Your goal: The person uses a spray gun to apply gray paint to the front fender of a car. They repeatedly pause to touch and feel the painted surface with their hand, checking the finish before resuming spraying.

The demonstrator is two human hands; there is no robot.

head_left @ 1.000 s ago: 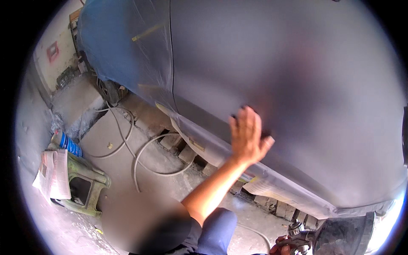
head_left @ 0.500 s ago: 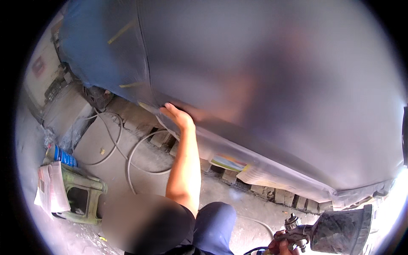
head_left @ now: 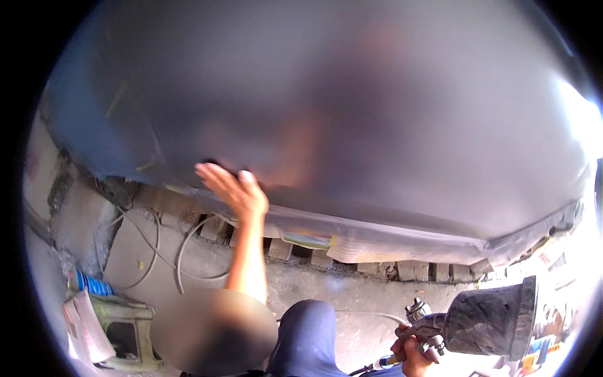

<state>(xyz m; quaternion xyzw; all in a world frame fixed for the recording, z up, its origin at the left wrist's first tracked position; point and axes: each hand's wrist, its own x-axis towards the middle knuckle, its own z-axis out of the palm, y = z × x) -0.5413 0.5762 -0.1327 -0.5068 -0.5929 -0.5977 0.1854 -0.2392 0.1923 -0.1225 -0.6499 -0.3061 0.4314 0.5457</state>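
A large, smooth dark grey panel (head_left: 402,144), apparently part of a vehicle body, fills the upper view and blurrily reflects my arm. My left hand (head_left: 237,191) is in front of its lower left part, fingers outstretched and thumb apart, holding nothing. Whether the fingertips touch the surface I cannot tell. Masking sheet and printed paper (head_left: 383,245) hang along the panel's lower edge. At the lower right, my right hand (head_left: 414,357) is closed around a paint spray gun (head_left: 490,320) with a large, paint-stained grey cup. A hose (head_left: 382,363) joins the gun's handle.
A worn green plastic stool (head_left: 141,333) with paper (head_left: 88,327) on it stands at the lower left, beside a blue can (head_left: 94,284). A grey hose (head_left: 180,257) loops over the floor. Blue sheeting (head_left: 88,125) covers the left end. My bent knee (head_left: 306,333) is below.
My left hand has shifted from the panel's lower edge, its fingers now more spread. The view has turned, so the panel edge looks more level. My right hand keeps holding the spray gun.
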